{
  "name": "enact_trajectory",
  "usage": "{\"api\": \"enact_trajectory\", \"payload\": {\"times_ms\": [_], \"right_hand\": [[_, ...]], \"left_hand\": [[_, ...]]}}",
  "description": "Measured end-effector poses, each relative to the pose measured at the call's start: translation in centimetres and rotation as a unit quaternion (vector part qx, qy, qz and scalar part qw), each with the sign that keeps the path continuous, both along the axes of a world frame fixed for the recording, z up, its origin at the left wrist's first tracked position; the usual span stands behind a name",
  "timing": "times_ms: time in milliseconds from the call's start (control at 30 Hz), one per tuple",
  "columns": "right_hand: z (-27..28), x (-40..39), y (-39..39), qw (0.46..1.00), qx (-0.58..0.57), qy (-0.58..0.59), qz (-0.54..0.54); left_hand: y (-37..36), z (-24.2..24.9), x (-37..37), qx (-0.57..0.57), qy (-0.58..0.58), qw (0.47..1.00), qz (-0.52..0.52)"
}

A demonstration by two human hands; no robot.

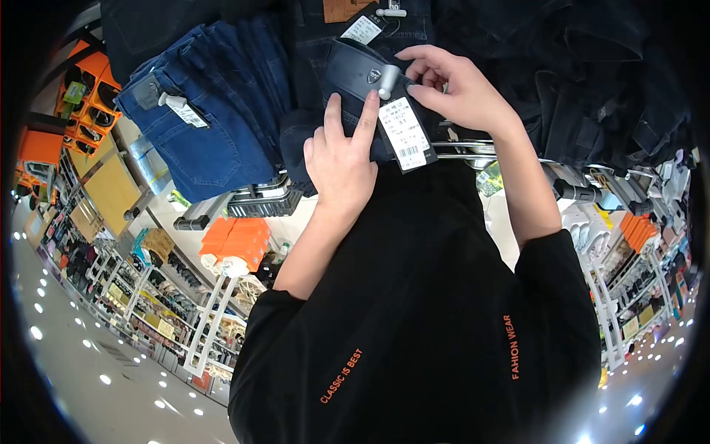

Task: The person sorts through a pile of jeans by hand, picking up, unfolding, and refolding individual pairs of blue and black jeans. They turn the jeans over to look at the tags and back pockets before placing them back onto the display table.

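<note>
Dark folded jeans [310, 81] lie at the top centre, with a dark leather-like patch [353, 68] bearing a small emblem. A white security tag [387, 80] is fixed beside the emblem, and a printed price tag [407, 135] hangs below it. My left hand [342, 152] rests on the patch's lower edge, index and middle fingers stretched apart, the others curled. At the patch's right edge, my right hand [458, 87] has its fingers bent, thumb and index apart; its fingertips are partly lost against the dark cloth.
Blue folded jeans [214, 140] with their own tag lie at the left. Black garments [592, 81] fill the right side. Metal rails [462, 150] run along the front edge. Behind are orange boxes [235, 243] and shop shelves.
</note>
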State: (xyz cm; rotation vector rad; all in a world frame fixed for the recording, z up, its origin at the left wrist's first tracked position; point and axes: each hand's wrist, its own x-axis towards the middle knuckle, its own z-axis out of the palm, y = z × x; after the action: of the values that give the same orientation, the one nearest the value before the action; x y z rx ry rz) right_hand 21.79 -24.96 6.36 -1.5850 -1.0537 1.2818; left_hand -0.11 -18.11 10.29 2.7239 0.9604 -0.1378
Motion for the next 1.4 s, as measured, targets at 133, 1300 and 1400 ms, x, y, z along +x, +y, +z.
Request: {"api": "enact_trajectory", "payload": {"times_ms": [133, 1300, 1400], "right_hand": [[-1.2, 0.0, -0.7, 0.997, 0.017, 0.07, -0.04], [6.0, -12.4, 3.4, 0.969, 0.034, 0.03, -0.242], [7.8, -14.5, 2.7, 0.962, 0.057, 0.028, -0.266]], "left_hand": [[0.2, -0.1, 0.1, -0.003, -0.025, 1.0, 0.002], [6.5, -1.6, -7.6, -0.091, -0.329, 0.933, -0.112], [7.0, -1.7, -8.3, -0.073, -0.402, 0.902, -0.141]]}}
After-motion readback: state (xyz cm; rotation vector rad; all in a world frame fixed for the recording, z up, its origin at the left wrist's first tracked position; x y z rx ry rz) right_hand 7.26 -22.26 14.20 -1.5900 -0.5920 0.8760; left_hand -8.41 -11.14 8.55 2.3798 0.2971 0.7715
